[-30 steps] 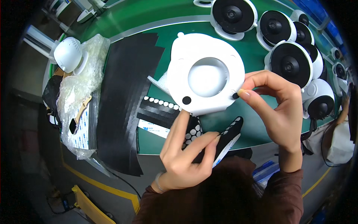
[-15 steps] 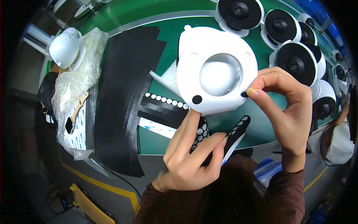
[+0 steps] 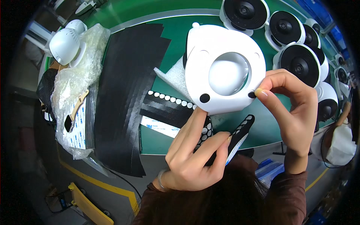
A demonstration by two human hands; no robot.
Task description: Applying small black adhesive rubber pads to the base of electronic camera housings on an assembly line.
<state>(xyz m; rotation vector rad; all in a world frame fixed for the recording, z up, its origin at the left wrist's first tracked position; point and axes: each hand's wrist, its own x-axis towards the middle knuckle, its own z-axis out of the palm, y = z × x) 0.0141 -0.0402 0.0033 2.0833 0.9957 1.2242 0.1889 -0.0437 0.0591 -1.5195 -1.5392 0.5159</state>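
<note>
Apparently my right hand (image 3: 294, 107) pinches a dot (image 3: 251, 95) against the base (image 3: 202, 75), thumb (image 3: 265, 97) alongside. My left hand (image 3: 195, 159) grips a strip (image 3: 239, 134).

The white, round-holed housing (image 3: 198, 77) shows two black dots (image 3: 204, 98) near its lower edge.

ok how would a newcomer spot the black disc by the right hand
Over the green table, find the white housing with a large round opening. At its near edge, take the right one of two black discs. Unlike the left disc, it lies at the right hand's fingertips.
</note>
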